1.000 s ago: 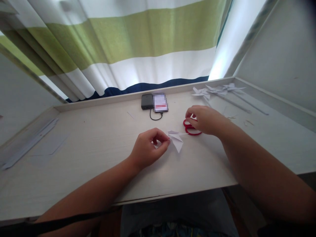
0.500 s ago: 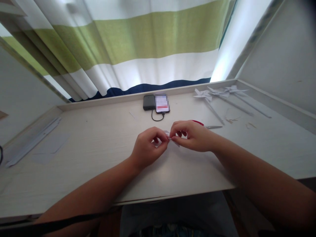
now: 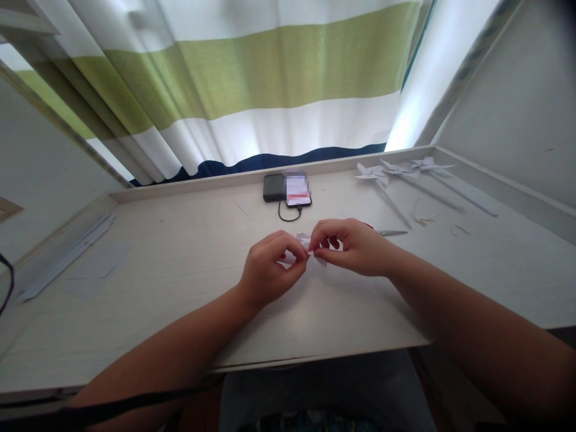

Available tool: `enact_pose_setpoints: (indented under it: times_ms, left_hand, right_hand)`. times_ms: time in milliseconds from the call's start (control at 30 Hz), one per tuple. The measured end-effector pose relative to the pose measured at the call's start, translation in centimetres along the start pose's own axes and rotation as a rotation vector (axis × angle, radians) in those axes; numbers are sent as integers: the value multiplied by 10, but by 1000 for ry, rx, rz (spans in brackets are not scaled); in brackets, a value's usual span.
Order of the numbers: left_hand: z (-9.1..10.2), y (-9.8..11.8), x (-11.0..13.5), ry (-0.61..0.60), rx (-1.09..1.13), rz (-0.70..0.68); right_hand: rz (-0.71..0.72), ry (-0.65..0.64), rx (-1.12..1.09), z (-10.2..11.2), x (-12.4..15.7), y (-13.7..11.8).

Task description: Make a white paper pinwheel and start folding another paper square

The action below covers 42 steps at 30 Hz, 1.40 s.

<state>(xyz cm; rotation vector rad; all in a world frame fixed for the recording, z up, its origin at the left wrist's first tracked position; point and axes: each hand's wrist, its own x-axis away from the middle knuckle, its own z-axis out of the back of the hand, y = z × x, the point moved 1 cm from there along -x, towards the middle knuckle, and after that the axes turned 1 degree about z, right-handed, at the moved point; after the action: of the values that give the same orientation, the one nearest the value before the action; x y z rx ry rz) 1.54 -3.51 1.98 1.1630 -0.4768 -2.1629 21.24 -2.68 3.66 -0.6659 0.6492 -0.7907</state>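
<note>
Both hands meet over the middle of the pale wooden desk [image 3: 180, 264]. My left hand [image 3: 267, 270] pinches a small folded piece of white paper [image 3: 302, 240] between thumb and fingers. My right hand [image 3: 353, 247] pinches the same paper from the right side, fingers curled. Most of the paper is hidden between the fingers. Red-handled scissors [image 3: 390, 232] lie on the desk just behind my right hand, with only the blades and a sliver of red handle showing.
A dark power bank [image 3: 273, 188] and a phone [image 3: 297, 189] joined by a cable lie at the back centre. Several white paper pinwheels [image 3: 373, 174] with long paper sticks lie at the back right. Paper strips [image 3: 67, 255] and a sheet [image 3: 101, 270] lie at the left. A striped curtain hangs behind.
My right hand left the red scissors on the desk and came left to join my left hand on the folded paper. The left hand stayed in place.
</note>
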Motion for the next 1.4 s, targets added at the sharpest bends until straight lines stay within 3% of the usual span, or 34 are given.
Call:
enact_pose_setpoints:
  times_ms: [467, 767, 1000, 1400]
  left_hand:
    - [-1, -6, -2, -97, -52, 117]
    - [-3, -41, -5, -231, -196, 351]
    - [-6, -42, -3, -343, -259, 291]
    - [-8, -43, -2, -385, -231, 261]
  right_hand:
    - [-77, -31, 23, -5, -1, 8]
    - [-194, -138, 95, -11, -4, 23]
    - [-231, -166, 155, -14, -7, 30]
    - [-257, -17, 269, -23, -7, 39]
